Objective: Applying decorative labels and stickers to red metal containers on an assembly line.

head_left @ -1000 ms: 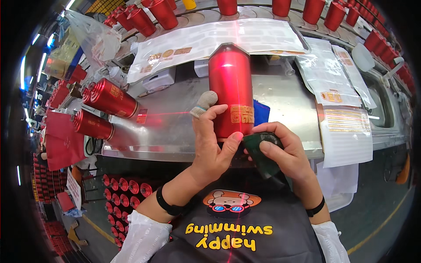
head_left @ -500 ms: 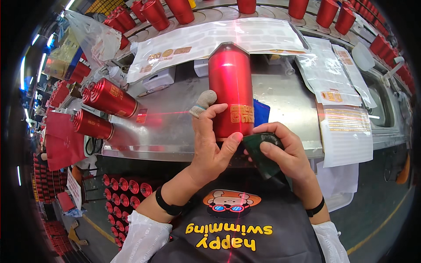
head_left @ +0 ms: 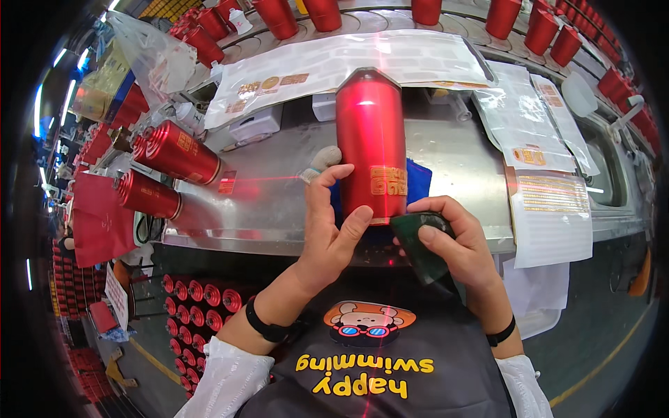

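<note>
A glossy red metal cylinder with a gold square emblem near its lower end lies in front of me, its narrowed dark end pointing away. My left hand supports its left side, thumb at the near end. A grey fabric finger cover sits on one of its fingers. In a pinch between thumb and fingers, my right hand holds a dark green flat scraper-like piece, close to the cylinder's near right edge. A blue cloth shows on the steel worktop, partly beneath the cylinder.
Printed transfer sheets with gold emblems lie along the back, with more sheets at the right beside a sink. Red canisters rest at the left. Behind runs a conveyor carrying red cups. Several canisters stand below left.
The cylinder has shifted slightly right and nearer, and its emblem has turned a little. My left thumb has moved slightly left. More blue cloth shows; cups on the conveyor have moved right.
</note>
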{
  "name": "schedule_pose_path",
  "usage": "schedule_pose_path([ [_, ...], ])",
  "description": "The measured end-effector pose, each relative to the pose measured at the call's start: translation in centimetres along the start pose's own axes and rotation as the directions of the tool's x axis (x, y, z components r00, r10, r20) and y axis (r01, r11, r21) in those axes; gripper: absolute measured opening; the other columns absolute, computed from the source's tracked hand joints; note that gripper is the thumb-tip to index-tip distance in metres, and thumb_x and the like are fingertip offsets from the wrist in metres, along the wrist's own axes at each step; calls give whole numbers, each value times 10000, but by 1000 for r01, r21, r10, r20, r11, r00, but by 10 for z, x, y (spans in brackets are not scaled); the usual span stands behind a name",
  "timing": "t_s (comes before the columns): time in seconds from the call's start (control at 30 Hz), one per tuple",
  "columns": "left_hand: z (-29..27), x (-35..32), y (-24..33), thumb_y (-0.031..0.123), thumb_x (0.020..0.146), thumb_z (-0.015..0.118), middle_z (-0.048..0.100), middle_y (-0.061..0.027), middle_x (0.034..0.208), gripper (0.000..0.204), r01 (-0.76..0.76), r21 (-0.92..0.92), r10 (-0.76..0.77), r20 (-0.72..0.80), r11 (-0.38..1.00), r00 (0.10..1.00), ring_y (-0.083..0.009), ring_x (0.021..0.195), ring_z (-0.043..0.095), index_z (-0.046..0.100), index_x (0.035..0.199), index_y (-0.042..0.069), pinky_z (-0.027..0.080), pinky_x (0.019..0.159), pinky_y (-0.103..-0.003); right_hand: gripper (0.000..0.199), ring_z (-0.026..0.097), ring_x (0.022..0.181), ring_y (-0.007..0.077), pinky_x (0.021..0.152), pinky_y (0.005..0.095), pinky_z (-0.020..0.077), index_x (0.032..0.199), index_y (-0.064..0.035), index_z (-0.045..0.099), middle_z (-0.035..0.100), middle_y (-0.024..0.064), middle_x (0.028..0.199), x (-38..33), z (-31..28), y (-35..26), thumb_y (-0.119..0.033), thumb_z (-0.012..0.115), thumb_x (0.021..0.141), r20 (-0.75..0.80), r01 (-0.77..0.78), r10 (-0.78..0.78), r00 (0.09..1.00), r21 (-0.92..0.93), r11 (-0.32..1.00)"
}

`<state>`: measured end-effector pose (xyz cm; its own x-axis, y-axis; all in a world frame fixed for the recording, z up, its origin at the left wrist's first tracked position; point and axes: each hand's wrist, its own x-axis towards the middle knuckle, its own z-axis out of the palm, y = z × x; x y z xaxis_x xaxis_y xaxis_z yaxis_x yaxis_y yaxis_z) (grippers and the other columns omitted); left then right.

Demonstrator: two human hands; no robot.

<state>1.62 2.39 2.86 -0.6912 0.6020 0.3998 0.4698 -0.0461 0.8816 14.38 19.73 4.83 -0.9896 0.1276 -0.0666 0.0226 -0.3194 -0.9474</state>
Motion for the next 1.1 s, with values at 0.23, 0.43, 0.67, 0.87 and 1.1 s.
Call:
schedule_pose_path([
  [0.23,-1,6,3,217,907,637,339,-183,1336,512,-18,69,16,18,997,1000,-294,1263,332,374,1304,29,251,1076,-383,280,651,882,146,771,281,538,1193,4,505,655,102,987,-1,-1,2,-44,531,919,-2,-3,4,1000,40,999],
  [0.43,2,8,10,226,892,647,353,-150,1331,611,-20,209,13,36,978,999,-245,1265,341,324,1357,-4,235,1097,-362,280,649,874,140,771,277,538,1197,5,503,653,99,993,-3,-4,-1,-40,528,922,-6,21,-21,1000,25,999],
  [0.67,2,11,15,238,863,674,361,-160,1314,641,-61,311,43,63,948,997,-256,1259,349,340,1353,-6,249,1090,-364,291,644,857,133,754,270,535,1213,-2,504,653,94,994,-5,-10,-2,-35,528,925,-28,24,-23,999,34,999],
  [0.87,-2,10,8,254,871,668,356,-158,1320,651,-88,332,59,96,939,994,-263,1264,355,334,1370,3,257,1091,-365,280,642,857,125,750,264,530,1203,0,512,658,87,980,-4,-9,-2,-42,531,927,-28,70,-71,997,-35,997],
  [1.1,2,9,11,269,883,658,351,-160,1324,652,-83,316,65,69,945,996,-264,1273,348,327,1380,8,258,1093,-367,279,645,875,130,768,271,530,1198,3,518,656,89,981,2,-2,-2,-55,533,925,27,28,-27,999,-34,999],
])
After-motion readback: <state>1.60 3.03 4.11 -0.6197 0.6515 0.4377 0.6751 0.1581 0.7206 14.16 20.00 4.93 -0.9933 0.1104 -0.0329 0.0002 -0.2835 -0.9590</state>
